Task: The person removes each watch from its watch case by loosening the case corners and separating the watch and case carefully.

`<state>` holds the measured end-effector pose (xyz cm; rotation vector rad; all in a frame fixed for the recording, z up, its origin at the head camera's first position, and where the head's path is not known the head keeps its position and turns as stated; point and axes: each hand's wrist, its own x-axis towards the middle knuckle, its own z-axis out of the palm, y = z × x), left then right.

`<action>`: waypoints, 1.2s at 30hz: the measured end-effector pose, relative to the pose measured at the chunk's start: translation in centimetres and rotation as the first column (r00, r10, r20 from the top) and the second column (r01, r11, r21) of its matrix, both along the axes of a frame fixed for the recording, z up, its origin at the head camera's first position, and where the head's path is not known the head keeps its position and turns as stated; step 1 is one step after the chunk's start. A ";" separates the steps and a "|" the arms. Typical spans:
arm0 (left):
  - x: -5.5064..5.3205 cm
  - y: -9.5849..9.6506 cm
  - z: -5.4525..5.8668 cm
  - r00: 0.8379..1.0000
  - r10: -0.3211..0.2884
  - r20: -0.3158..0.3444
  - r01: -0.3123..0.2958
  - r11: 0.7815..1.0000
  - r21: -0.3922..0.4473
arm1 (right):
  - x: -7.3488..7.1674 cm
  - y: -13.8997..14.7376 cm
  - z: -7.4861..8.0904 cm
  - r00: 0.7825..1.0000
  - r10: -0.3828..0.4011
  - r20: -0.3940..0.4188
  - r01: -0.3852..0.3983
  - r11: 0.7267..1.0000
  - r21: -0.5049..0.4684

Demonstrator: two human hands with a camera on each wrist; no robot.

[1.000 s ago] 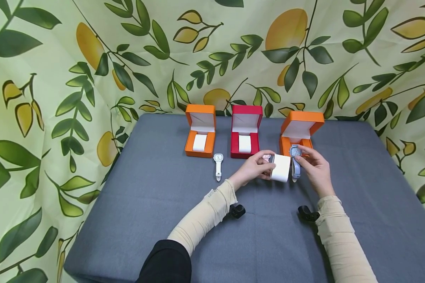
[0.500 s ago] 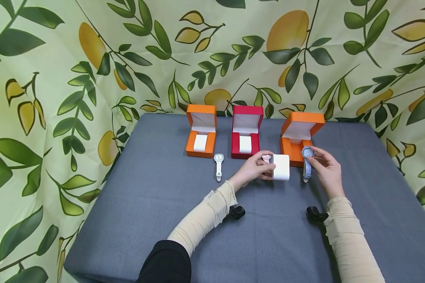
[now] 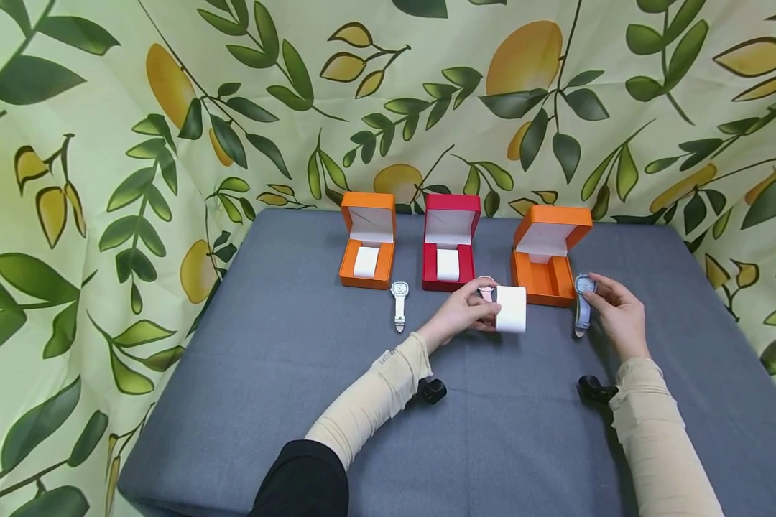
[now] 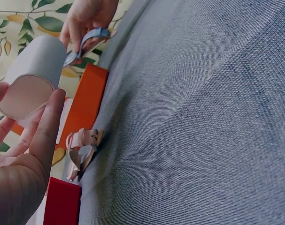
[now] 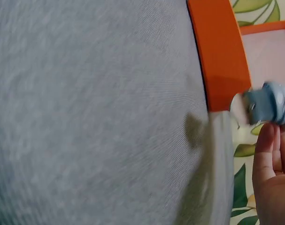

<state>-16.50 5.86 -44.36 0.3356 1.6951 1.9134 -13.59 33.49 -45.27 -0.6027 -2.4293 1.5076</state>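
Note:
My left hand (image 3: 460, 310) holds a white watch cushion (image 3: 511, 309) by its end, raised above the table; the left wrist view shows the cushion (image 4: 36, 77) between thumb and fingers. My right hand (image 3: 621, 316) pinches a blue watch (image 3: 583, 301) by its case, its strap hanging down, just right of the right-hand orange box (image 3: 543, 278). That box stands with its lid up and no cushion inside. Behind my left hand is a pink watch (image 3: 486, 284), partly hidden; in the left wrist view the pink watch (image 4: 81, 147) sits on the table.
Another orange box (image 3: 347, 269) and a red box (image 3: 429, 269) stand with raised lids, each with a white cushion inside. A white watch (image 3: 399, 305) lies in front of them on the grey-covered table (image 3: 284, 359). Leaf-patterned cloth (image 3: 427, 93) hangs behind.
My right hand has moved right with the blue watch, away from the white cushion and past the front of the orange box. My left hand has stayed nearly in place with the cushion.

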 end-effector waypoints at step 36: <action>0.1 1.8 0.7 0.999 0.001 -0.032 -0.003 0.999 -0.052 | -0.8 3.3 -0.4 0.934 0.193 0.301 -0.258 0.947 0.194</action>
